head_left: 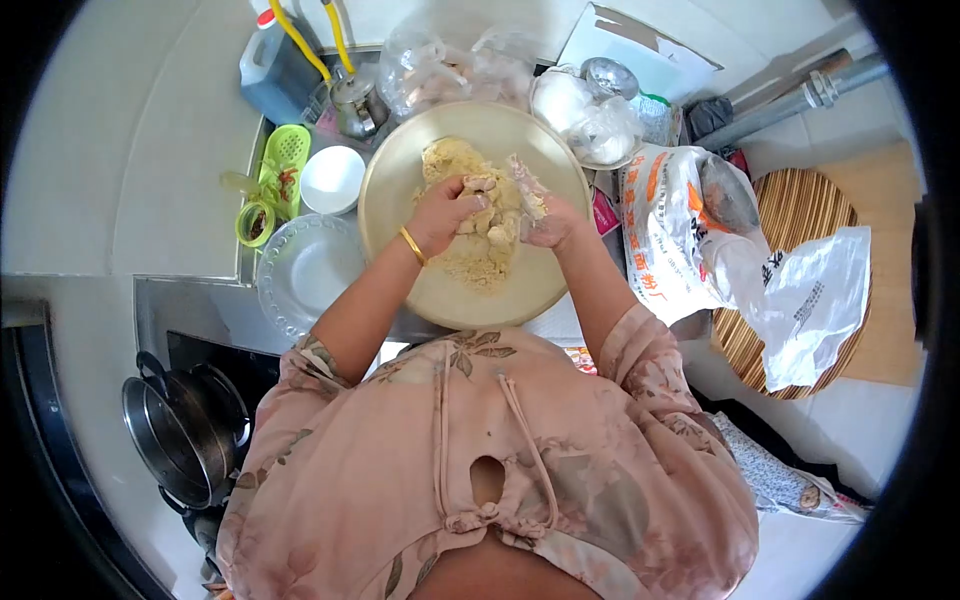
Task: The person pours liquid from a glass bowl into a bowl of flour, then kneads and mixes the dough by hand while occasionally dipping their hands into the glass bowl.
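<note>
A large pale basin [395, 145] holds crumbly yellow dough [497, 225], with a bigger lump near its far side and loose crumbs toward me. My left hand [445, 215], with a gold bangle on the wrist, is over the dough, its fingers curled and closed on a bit of it. To its right, my right hand [548, 220] is held edge-up with fingers stretched out and thickly coated in sticky dough. The two hands are apart, both inside the basin's rim.
Left of the basin are a clear plastic bowl [305, 275], a white bowl [333, 180] and a green basket [288, 150]. A metal kettle [357, 105] stands behind. On the right lie a printed flour bag [665, 230] and a round slatted board [810, 200]. A pot [180, 440] sits lower left.
</note>
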`<state>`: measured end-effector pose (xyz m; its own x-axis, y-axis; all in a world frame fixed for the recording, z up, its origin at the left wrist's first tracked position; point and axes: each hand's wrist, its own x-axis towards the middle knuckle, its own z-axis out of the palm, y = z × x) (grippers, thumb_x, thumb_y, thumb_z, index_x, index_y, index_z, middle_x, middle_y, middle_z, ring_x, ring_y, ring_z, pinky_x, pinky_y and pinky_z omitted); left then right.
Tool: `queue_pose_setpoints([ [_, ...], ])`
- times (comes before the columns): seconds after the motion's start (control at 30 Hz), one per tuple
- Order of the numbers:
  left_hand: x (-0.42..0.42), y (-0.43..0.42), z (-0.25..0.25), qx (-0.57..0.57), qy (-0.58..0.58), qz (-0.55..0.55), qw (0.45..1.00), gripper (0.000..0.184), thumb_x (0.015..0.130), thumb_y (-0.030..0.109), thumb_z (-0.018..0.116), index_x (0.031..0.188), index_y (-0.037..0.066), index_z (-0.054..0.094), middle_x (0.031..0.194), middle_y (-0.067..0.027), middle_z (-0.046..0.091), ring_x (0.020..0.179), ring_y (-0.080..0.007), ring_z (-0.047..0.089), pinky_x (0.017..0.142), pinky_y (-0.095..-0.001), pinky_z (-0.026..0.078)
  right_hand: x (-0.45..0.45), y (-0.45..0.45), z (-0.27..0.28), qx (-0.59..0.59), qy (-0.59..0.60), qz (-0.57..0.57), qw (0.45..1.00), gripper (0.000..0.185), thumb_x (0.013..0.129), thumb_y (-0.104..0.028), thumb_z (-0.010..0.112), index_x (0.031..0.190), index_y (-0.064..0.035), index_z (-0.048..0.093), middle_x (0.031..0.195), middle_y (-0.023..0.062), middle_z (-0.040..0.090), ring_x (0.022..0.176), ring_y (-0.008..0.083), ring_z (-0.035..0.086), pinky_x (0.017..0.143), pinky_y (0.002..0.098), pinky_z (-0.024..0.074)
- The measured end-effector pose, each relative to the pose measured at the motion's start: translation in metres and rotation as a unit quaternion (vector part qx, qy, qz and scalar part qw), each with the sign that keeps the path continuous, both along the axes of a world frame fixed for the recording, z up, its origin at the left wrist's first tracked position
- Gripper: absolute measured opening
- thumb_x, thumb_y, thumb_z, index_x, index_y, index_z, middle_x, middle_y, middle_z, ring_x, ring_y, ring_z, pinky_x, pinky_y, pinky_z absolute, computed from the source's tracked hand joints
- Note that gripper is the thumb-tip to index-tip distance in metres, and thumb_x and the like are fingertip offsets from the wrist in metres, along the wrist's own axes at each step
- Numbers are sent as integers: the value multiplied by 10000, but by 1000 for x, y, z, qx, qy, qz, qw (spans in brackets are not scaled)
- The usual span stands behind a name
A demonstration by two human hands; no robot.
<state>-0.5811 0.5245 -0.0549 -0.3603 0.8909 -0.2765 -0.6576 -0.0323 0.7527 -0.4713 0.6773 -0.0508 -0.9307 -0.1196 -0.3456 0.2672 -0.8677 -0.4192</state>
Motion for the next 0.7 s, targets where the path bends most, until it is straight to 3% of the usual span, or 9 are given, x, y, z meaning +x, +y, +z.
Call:
queue_pose_setpoints([
  [0.2,1,4,1,-139,159,9,977,268,758,33,626,1022,40,578,876,-14,613,761,-109,594,657,-261,496,7,8,-11,78,-11,-9,997,511,917,-475,407,1247,-87,448,1119,99,576,891,239,618,703,421,542],
  [0.3,7,5,-4,-131,210,79,966,242,757,9,616,995,38,581,848,-9,615,708,-106,589,610,-259,492,8,3,23,81,-31,-13,996,570,904,-541,370,1243,-91,454,1136,114,569,903,257,612,724,440,530],
  [0.4,12,12,-24,-68,357,192,912,228,758,-13,609,981,14,573,875,-32,618,716,-114,592,610,-259,491,10,3,32,84,-63,-55,993,602,890,-586,347,1221,-101,479,1150,115,564,940,271,596,763,456,510],
  [0.47,8,19,-46,-74,390,225,890,297,758,-34,594,1050,-5,549,917,-51,612,748,-119,592,637,-256,496,9,8,20,93,-74,-102,988,603,884,-605,338,1199,-118,502,1143,106,567,961,277,583,785,459,496],
  [0.57,12,30,-69,-45,488,261,832,431,764,-19,569,1188,-15,492,1005,-77,590,811,-142,585,684,-267,487,10,3,19,-15,-17,-133,991,611,870,-629,344,1178,-133,523,1104,93,573,977,274,564,827,459,468],
  [0.63,19,35,-48,-73,425,219,875,491,776,-12,537,1258,-3,447,1011,-70,576,832,-140,573,705,-277,490,5,0,-6,-31,2,-134,990,663,853,-664,327,1194,-128,517,1110,100,567,1001,275,547,848,457,447],
  [0.67,23,34,-34,-116,314,164,928,500,785,-19,515,1277,8,424,984,-56,572,829,-127,563,710,-281,499,4,-2,-20,-40,10,-135,990,689,845,-681,318,1202,-125,514,1113,103,564,1013,276,539,858,457,437],
  [0.7,28,32,-14,-156,196,106,962,511,795,-26,492,1295,20,401,956,-42,569,826,-115,554,714,-285,507,6,-12,-9,150,17,-114,982,719,844,-688,303,1218,-107,503,1140,113,553,1043,274,522,876,448,422],
])
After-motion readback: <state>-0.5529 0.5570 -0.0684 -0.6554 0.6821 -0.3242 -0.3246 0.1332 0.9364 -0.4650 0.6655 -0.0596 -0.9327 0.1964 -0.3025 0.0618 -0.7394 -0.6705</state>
